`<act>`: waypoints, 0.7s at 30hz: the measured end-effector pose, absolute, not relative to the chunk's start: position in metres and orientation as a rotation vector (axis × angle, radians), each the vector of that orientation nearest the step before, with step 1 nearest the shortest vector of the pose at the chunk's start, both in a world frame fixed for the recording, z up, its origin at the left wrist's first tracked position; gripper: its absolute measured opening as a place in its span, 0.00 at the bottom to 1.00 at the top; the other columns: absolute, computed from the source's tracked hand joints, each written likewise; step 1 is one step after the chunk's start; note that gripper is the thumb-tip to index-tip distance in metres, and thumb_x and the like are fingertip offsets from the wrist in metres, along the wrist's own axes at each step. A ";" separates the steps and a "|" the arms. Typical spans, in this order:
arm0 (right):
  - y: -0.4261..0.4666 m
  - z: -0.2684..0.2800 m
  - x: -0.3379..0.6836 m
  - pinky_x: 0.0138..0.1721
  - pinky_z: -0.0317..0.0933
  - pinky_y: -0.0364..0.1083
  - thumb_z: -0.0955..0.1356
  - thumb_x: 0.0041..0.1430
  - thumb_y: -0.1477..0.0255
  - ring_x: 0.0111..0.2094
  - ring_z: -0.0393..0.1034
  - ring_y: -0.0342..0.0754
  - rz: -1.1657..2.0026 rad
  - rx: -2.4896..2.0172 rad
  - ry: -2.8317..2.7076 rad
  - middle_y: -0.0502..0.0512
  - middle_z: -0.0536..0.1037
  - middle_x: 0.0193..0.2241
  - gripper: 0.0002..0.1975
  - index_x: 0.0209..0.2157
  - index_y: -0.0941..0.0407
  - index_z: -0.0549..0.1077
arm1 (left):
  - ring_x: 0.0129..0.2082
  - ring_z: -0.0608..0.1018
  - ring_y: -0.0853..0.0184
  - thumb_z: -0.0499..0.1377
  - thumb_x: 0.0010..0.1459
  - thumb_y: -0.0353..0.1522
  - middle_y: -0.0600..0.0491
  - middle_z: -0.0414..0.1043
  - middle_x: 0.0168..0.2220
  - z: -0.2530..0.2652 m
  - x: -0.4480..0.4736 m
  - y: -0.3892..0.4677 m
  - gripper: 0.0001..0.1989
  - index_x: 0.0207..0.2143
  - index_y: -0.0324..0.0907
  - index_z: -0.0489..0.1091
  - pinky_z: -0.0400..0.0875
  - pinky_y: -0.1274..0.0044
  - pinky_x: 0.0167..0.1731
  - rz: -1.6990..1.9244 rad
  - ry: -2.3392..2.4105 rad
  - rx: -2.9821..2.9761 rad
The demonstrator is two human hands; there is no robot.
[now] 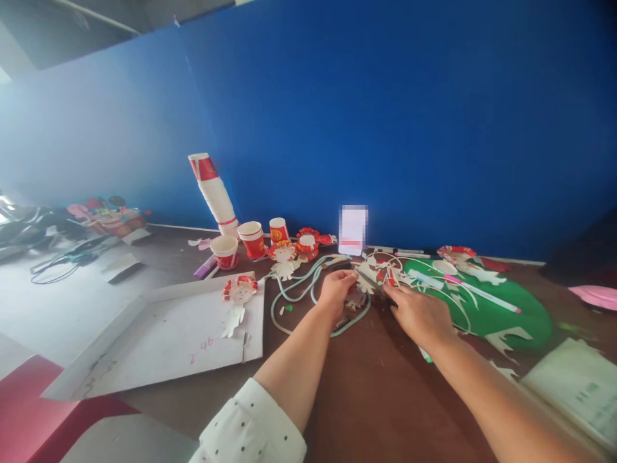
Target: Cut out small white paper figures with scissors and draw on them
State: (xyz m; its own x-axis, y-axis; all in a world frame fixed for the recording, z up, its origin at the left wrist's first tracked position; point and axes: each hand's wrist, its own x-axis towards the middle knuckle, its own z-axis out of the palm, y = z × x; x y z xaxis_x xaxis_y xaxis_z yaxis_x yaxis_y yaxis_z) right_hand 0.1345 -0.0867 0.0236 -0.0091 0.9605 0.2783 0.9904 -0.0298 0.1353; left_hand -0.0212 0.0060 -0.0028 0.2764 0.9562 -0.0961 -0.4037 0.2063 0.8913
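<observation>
My left hand is closed in a pinch at the edge of a white paper cutout with jagged edges. My right hand is wrapped round a pair of scissors; their dark blades point left across the cutout toward my left fingertips. The scissors' handles are mostly hidden in my fingers. Below and left of the hands lies a coiled pale blue cord. Just right of the cutout are red and white paper scraps, beside a green sheet.
Red and white paper cups and a leaning cup stack stand at the back left. A phone-like bright screen leans against the blue partition. A white box lid bears a paper doll. Markers lie right.
</observation>
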 end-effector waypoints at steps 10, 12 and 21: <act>-0.085 0.021 0.132 0.29 0.61 0.45 0.65 0.57 0.66 0.34 0.76 0.52 -0.175 -2.217 -1.787 0.51 0.82 0.40 0.17 0.48 0.45 0.75 | 0.22 0.69 0.76 0.69 0.41 0.38 0.52 0.69 0.24 -0.001 -0.020 0.005 0.16 0.28 0.35 0.74 0.61 0.81 0.25 1.092 0.833 0.909; -0.082 0.020 0.136 0.27 0.60 0.45 0.65 0.57 0.59 0.32 0.76 0.52 -0.043 -2.187 -1.570 0.53 0.82 0.35 0.17 0.46 0.47 0.77 | 0.23 0.69 0.75 0.69 0.41 0.38 0.52 0.69 0.25 0.000 -0.021 0.006 0.16 0.28 0.35 0.73 0.61 0.81 0.25 1.086 0.829 0.909; -0.073 0.016 0.143 0.24 0.59 0.43 0.69 0.49 0.52 0.25 0.71 0.48 0.514 -1.509 -1.099 0.54 0.79 0.26 0.29 0.46 0.58 0.76 | 0.20 0.65 0.77 0.69 0.41 0.41 0.54 0.67 0.23 0.000 -0.021 0.002 0.19 0.29 0.36 0.71 0.56 0.81 0.22 0.951 0.719 0.996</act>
State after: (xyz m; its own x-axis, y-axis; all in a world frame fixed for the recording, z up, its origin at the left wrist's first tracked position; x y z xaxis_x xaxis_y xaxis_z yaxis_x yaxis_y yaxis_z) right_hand 0.1428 -0.0729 0.0164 0.4669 0.8484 0.2495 0.3524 0.0802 -0.9324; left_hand -0.0205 0.0016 -0.0001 0.4212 0.9037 -0.0769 -0.3211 0.2278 0.9192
